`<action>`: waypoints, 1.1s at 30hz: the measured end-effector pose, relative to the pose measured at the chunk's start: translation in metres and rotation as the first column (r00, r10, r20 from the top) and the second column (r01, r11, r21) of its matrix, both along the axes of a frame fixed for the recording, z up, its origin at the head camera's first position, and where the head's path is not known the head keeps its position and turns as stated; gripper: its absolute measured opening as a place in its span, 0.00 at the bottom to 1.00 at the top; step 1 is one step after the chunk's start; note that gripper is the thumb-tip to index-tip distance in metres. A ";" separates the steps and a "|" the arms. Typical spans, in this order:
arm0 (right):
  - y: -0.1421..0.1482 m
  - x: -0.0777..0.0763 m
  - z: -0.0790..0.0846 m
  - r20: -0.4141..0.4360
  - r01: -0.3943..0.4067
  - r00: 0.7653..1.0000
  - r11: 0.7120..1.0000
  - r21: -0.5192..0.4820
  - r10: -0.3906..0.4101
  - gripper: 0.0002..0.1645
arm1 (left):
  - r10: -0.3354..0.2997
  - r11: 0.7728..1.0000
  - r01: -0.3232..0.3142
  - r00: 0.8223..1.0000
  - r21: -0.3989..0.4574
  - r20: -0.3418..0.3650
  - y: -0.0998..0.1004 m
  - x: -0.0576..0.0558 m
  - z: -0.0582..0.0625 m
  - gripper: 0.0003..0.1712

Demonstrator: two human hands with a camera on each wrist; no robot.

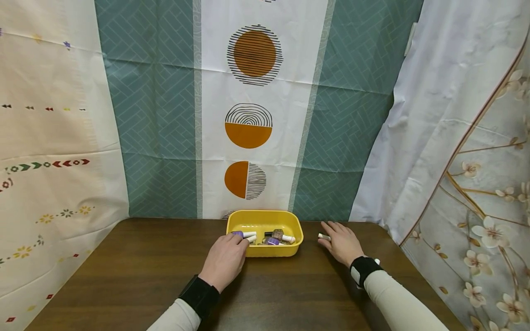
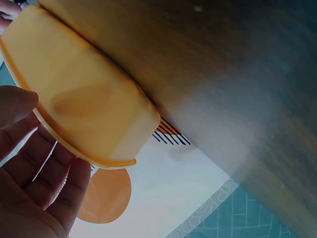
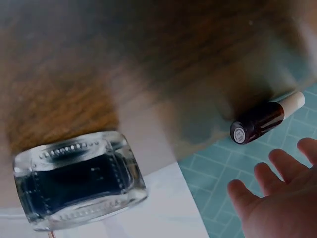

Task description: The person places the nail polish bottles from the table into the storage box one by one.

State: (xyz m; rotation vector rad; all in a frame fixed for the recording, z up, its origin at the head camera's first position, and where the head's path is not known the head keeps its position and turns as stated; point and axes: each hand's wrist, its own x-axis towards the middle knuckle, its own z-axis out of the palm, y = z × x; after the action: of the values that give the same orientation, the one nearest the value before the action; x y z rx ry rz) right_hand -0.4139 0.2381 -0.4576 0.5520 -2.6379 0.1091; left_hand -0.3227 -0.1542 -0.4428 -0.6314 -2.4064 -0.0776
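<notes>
A yellow plastic tray (image 1: 265, 252) stands near the table's far edge and holds several nail polish bottles (image 1: 276, 235), some with white caps. My left hand (image 1: 225, 259) grips its front-left rim. In the left wrist view the thumb (image 2: 17, 105) lies on the outer wall, with the fingers behind the rim. To the right of the tray, my right hand (image 1: 341, 242) reaches over a dark nail polish bottle (image 3: 257, 121) lying on its side, fingers spread and apart from it. A clear-glass nail polish bottle (image 3: 81, 178) with dark polish looms close to the right wrist camera.
The brown wooden table (image 1: 136, 271) spreads out in front and to both sides. A patterned green and white curtain (image 1: 248, 138) hangs directly behind the tray. Floral cloth (image 1: 476, 230) borders the right side, and cream cloth (image 1: 54, 197) the left.
</notes>
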 end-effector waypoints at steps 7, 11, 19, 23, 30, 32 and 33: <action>-0.001 0.003 0.000 0.063 0.011 0.998 1.000 0.011 -0.012 0.37 | 0.002 1.000 -0.002 1.000 -0.004 0.002 0.000 -0.002 -0.002 0.13; -0.001 0.004 0.000 0.078 0.016 0.997 1.000 0.018 -0.018 0.37 | 0.003 1.000 -0.003 1.000 -0.003 0.003 0.000 -0.002 -0.002 0.14; 0.000 0.003 -0.003 0.093 0.026 0.995 1.000 0.017 -0.028 0.36 | 0.011 1.000 -0.011 1.000 0.001 0.025 0.000 -0.001 -0.002 0.14; -0.001 0.003 -0.003 0.118 0.039 0.992 0.998 0.040 -0.044 0.35 | 0.013 1.000 -0.013 1.000 -0.002 0.027 0.001 -0.001 -0.002 0.14; -0.001 0.003 -0.003 0.134 0.037 0.990 0.998 0.049 -0.044 0.32 | 0.018 1.000 -0.018 0.999 -0.002 0.030 0.001 -0.001 -0.001 0.14; -0.001 0.003 -0.004 0.129 0.032 0.991 0.999 0.043 -0.037 0.31 | 0.018 1.000 -0.018 0.999 -0.001 0.030 0.001 -0.001 -0.001 0.14; -0.001 0.003 -0.004 0.126 0.030 0.991 0.999 0.040 -0.034 0.31 | 0.017 1.000 -0.017 0.999 0.000 0.029 0.001 0.000 -0.001 0.14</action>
State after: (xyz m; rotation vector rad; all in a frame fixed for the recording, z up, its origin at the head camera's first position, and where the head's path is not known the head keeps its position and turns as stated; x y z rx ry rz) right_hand -0.4113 0.2368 -0.4614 0.5313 -2.7763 0.0863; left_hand -0.3231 -0.1532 -0.4434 -0.6131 -2.4390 -0.0800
